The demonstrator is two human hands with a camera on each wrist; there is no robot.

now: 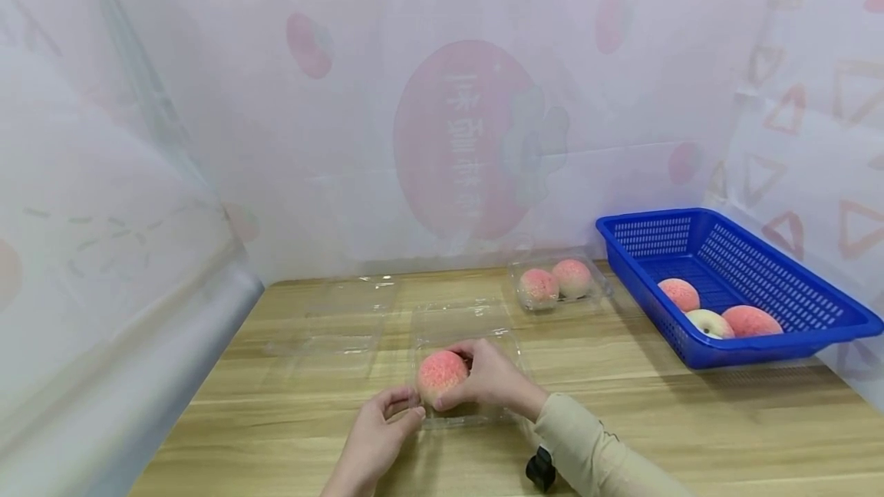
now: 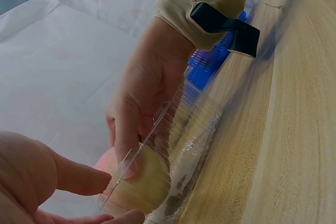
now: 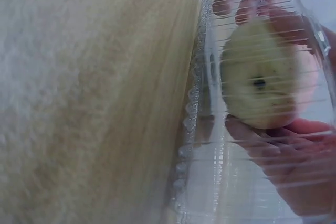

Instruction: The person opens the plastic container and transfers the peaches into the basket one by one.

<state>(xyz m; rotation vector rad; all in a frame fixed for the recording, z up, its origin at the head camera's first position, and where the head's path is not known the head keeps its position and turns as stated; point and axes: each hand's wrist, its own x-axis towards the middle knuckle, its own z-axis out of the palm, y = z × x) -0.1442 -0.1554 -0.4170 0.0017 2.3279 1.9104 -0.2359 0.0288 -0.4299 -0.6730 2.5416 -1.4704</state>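
A pink and pale-yellow peach (image 1: 442,376) sits low in an open clear plastic box (image 1: 476,420), and my right hand (image 1: 493,380) grips it, thumb in front and fingers behind. My left hand (image 1: 383,429) pinches the box's left rim. In the left wrist view, the left hand (image 2: 31,179) has its fingertips at the edge of the clear wall, right beside the peach (image 2: 149,182). Through the ribbed box wall (image 3: 236,182), the right wrist view shows the peach's pale underside (image 3: 247,72) with a dark spot in it. The box's lid (image 1: 461,319) lies folded back, away from me.
A second clear box (image 1: 594,282) with two peaches (image 1: 539,287) stands at the back. At the right is a blue basket (image 1: 642,297) with several peaches (image 1: 753,321). Another clear open box (image 1: 338,345) lies at the left. White printed sheets (image 1: 331,136) enclose the wooden table.
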